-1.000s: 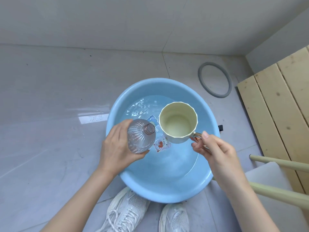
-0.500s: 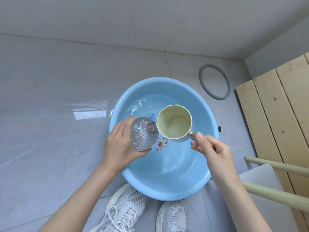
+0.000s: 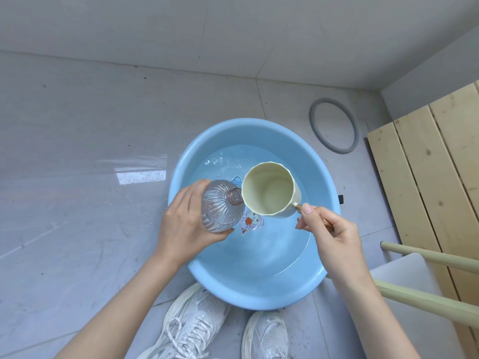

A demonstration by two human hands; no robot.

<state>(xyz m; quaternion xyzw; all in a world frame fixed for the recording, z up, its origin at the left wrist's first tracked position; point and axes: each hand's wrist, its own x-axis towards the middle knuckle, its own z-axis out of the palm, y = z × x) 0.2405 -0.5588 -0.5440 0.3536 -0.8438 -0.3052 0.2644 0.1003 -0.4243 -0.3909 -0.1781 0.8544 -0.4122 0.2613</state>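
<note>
Together, 1 bottle (image 3: pixel 220 208), 1 cup (image 3: pixel 269 195) (both held)

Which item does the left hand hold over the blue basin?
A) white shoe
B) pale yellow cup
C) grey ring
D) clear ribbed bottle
D: the left hand grips the clear ribbed bottle above the blue basin, while the right hand holds the pale yellow cup by its handle.

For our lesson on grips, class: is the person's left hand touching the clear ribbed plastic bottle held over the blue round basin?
Touching. The head view shows the left hand wrapped round the clear ribbed plastic bottle, with no gap between them.
</note>
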